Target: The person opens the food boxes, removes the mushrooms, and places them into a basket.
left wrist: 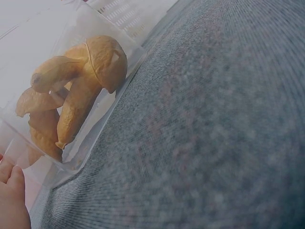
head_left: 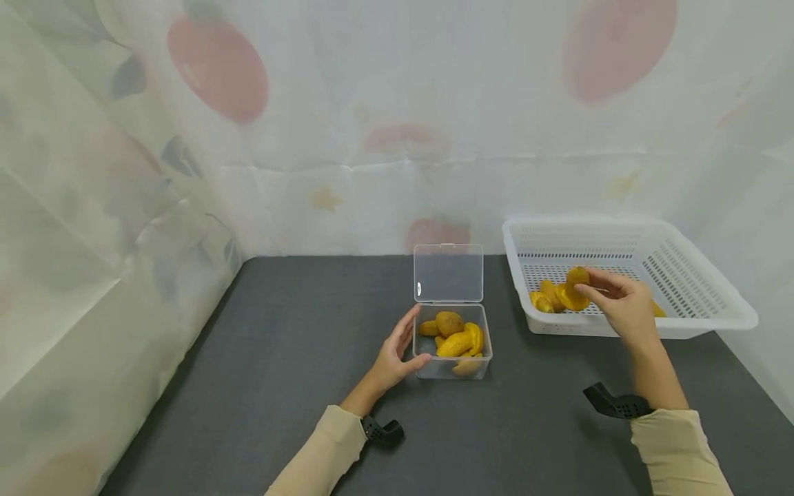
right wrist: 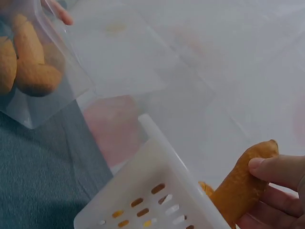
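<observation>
A clear plastic box [head_left: 453, 368] stands on the dark tabletop with its hinged lid [head_left: 448, 273] raised at the back. Inside lie several lumpy yellow-brown pieces shaped like small sweet potatoes [head_left: 455, 344]. My left hand [head_left: 391, 358] holds the box at its left side, thumb at the near corner and fingers toward the far one. Over the white basket [head_left: 735, 315], my right hand [head_left: 623, 303] pinches another such piece [right wrist: 243, 186] between thumb and fingers. More yellow pieces [head_left: 547, 296] lie on the basket floor; the hand hides part of them.
The slotted basket sits at the table's back right, its wall rising between the box and the pieces. A printed white curtain [head_left: 347, 103] hangs behind and along both sides. Dark tabletop [head_left: 298, 331] extends left of the box and in front of it.
</observation>
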The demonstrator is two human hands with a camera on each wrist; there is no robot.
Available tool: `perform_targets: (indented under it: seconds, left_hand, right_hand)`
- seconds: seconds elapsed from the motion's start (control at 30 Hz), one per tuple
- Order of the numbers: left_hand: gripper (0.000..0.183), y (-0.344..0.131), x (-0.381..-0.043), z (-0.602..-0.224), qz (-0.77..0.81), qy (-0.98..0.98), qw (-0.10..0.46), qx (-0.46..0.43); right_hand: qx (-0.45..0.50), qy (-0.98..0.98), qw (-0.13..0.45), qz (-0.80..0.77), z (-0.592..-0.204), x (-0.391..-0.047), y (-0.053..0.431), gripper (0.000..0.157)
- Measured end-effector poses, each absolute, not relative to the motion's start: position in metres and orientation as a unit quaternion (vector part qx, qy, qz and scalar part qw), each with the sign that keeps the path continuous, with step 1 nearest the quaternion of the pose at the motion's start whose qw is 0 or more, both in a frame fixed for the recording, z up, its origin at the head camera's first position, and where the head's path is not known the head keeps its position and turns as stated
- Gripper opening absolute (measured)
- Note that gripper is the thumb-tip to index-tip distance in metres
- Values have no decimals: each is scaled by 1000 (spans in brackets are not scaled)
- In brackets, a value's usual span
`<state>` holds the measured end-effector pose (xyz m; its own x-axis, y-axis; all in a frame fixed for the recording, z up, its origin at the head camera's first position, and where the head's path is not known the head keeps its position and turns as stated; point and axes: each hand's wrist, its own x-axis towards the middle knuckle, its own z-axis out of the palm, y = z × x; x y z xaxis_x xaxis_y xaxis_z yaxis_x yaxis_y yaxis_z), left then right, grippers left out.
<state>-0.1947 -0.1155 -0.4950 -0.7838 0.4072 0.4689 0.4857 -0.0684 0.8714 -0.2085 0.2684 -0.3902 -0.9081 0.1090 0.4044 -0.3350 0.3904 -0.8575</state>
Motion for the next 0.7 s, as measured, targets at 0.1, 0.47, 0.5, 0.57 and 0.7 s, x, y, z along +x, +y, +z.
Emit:
perform_targets:
  seconds: [0.1,0.47,0.5,0.57,0.7]
  left_hand:
    - [84,-116,-195,-495,-652,-683,30,-328]
    - [85,-115,-195,-496,-657,-689,17,-307]
    - [84,-115,-195,-496,-657,-689,16,-306]
    - [84,-115,-195,-496,-655,-690,18,-308]
    - [83,-116,-196,-497,-651,-692,23,-312]
  right_hand:
    - [72,-809,204,547,-391,-207,270,31]
    - [72,-837,184,510,-389,-200,257,33]
    - [74,-836,184,512,-389,-199,256,33]
    - [80,-833,184,516,-388,-198,253,31]
    - [100,-831,181,517,-385,-195,247,29]
